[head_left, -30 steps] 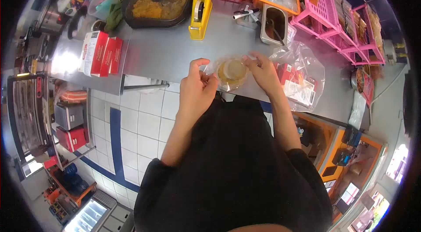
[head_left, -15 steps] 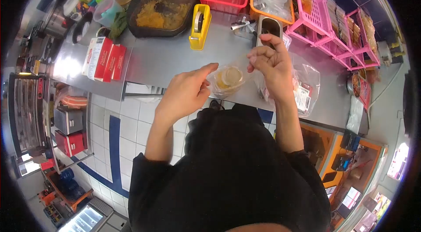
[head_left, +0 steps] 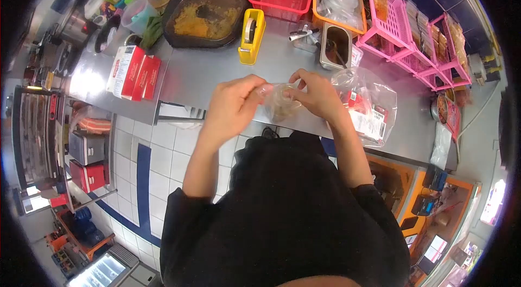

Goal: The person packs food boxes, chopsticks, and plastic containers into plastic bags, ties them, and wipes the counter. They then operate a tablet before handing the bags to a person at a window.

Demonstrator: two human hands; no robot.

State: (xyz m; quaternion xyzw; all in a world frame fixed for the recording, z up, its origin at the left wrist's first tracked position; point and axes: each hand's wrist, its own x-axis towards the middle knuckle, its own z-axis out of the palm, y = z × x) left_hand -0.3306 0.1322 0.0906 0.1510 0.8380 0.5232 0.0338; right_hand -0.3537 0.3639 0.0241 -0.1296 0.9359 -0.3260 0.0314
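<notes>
So both hands are on the little plastic bag [head_left: 279, 101] at the near edge of the steel surface [head_left: 206, 72]: my left hand [head_left: 230, 105] pinches its left side, my right hand [head_left: 315, 94] grips the right. Yellow tape dispenser [head_left: 251, 34] sits farther back.

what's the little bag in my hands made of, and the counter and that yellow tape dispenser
Small bag: thin clear plastic film, apparently; crinkled, see-through. Counter: likely stainless steel, grey with soft glare. Tape dispenser: seemingly moulded plastic, uniformly glossy yellow.
</notes>
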